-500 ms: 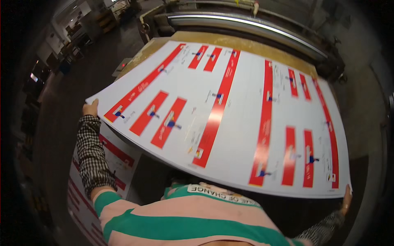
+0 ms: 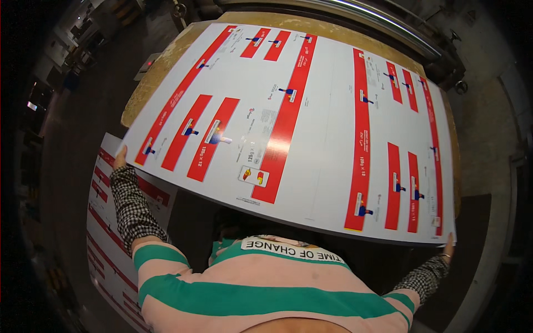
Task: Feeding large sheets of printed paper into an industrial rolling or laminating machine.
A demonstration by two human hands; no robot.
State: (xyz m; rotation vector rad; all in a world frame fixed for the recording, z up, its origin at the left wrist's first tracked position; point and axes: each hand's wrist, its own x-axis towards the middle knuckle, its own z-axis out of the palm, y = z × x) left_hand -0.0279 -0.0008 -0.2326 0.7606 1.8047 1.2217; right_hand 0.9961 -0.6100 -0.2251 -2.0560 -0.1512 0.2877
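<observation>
A large white printed sheet (image 2: 333,111) with red bands and small blue figures lies over a worn yellowish board (image 2: 136,100). Its near edge reaches past the board toward my body. At the sheet's near left corner, my left hand (image 2: 120,157) grips the edge, thumb on top. My right hand (image 2: 448,244) pinches the near right corner, its other fingers hidden under the sheet. Whether one sheet or several lie together, I cannot tell. Checked sleeve covers wrap both forearms.
Beyond the board runs a long metal roller (image 2: 388,19) on a machine frame. Lower down at my left lie similar printed sheets (image 2: 105,222). A small grey box (image 2: 147,66) with a red light stands beside the board's far left. A round knob (image 2: 461,87) projects at the far right.
The view has tilted down and the picture is sharper. The sheet looks flatter, its left side now inside the board's left edge. Both hands keep their grip on the corners.
</observation>
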